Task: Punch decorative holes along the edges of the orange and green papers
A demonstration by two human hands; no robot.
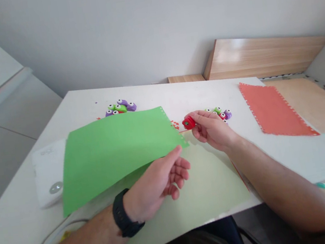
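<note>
In the head view my right hand point(212, 128) pinches a small red craft paper punch point(188, 123) between thumb and fingers, just off the right edge of a green paper sheet point(108, 150). That edge has a row of small notches. My left hand point(162, 181), with a dark watch at the wrist, hovers by the sheet's near edge; its fingers are loosely curled and apart, with nothing in them. Below both hands lies a pale green sheet point(211, 184). Small red paper bits point(175, 124) are scattered beside the punch.
Purple and green punches with eye-like buttons point(120, 107) cluster at the back left, and more punches point(222, 114) sit behind my right hand. An orange-red sheet with notched edges point(275, 109) lies at right. A white box-like device point(50, 175) stands at left.
</note>
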